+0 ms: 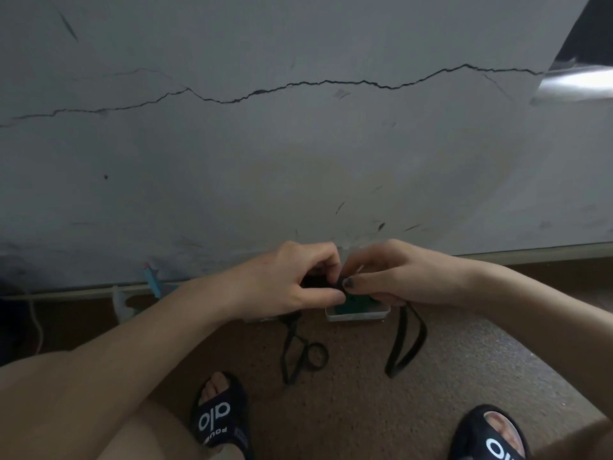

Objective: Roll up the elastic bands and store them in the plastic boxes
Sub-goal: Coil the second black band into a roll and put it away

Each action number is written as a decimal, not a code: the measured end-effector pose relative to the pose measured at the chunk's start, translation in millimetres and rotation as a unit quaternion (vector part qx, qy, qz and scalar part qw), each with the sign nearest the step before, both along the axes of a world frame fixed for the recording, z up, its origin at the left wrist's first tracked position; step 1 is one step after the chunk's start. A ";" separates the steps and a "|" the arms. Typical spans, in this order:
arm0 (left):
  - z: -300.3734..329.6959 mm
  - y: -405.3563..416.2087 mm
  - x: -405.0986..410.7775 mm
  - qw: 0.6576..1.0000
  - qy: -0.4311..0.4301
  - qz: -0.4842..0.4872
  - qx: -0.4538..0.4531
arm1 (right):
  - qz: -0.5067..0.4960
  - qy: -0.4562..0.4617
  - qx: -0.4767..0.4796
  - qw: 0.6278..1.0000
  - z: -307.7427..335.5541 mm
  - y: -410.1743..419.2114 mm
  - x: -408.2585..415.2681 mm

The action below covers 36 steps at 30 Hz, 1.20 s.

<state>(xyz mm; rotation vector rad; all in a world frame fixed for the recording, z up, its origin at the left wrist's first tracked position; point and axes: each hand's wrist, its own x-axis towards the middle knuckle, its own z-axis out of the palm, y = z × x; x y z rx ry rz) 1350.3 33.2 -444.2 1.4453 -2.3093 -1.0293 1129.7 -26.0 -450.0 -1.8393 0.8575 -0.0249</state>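
My left hand and my right hand meet just above the floor and pinch a small black roll of elastic band between their fingertips. From under my right hand a long black loop of the same band hangs down to the floor. Another black elastic band lies loose on the floor under my left hand, with a small ring-shaped loop in it. A clear plastic box with something green inside sits on the floor by the wall, partly hidden by my hands.
A cracked grey wall rises right behind the box. The floor is brown and speckled. My two feet in black slides rest near the bottom. A white cable and some blue scraps lie along the skirting at left.
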 end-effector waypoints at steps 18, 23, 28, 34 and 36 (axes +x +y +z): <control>-22.8 1.5 5.7 0.998 -0.032 0.045 -0.035 | -0.117 -0.142 0.182 0.966 9.2 -10.0 -13.5; -22.9 -7.0 23.2 0.979 -0.159 0.038 -0.121 | -0.218 -0.188 0.192 0.938 22.1 -22.8 -26.3; -47.2 -2.3 48.4 0.881 -0.460 0.046 0.095 | -0.268 -0.229 0.190 0.916 37.1 -36.1 -42.9; -31.8 -3.0 36.4 0.914 -0.381 0.069 0.117 | -0.192 -0.174 0.167 0.951 37.3 -29.0 -38.1; -18.4 -1.5 19.2 0.969 -0.218 0.077 0.092 | -0.160 -0.142 0.150 0.965 33.9 -21.7 -31.3</control>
